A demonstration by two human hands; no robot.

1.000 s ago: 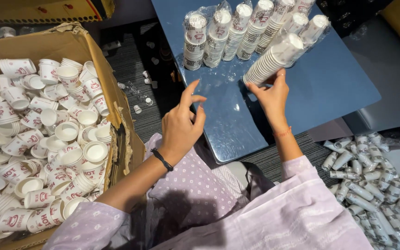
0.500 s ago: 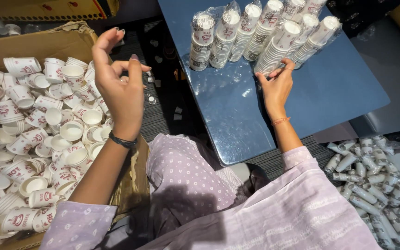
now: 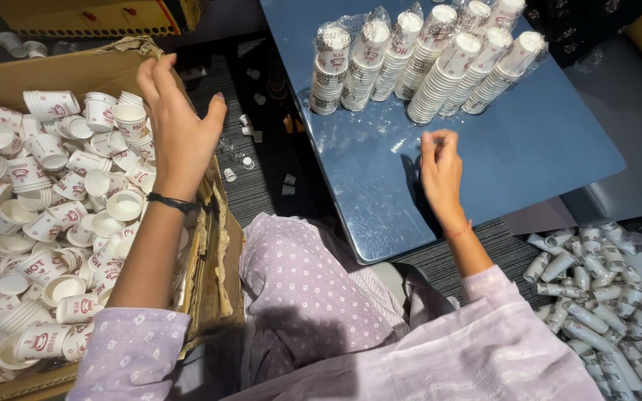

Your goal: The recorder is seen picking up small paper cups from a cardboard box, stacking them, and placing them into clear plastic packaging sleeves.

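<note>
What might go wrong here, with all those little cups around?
The stacked cup sleeves lean across the blue table; a nudge from the right hand beside them could roll them off. The left hand reaches over the cardboard box, whose torn side wall sags, so loose paper cups might spill.

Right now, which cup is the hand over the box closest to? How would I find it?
Find the big cardboard box on the left, heaped with loose white paper cups. The left hand hovers open above its far right part. Just left of the fingers stands one cup upright with its open mouth facing up, while most cups around it lie tipped on their sides.
</note>
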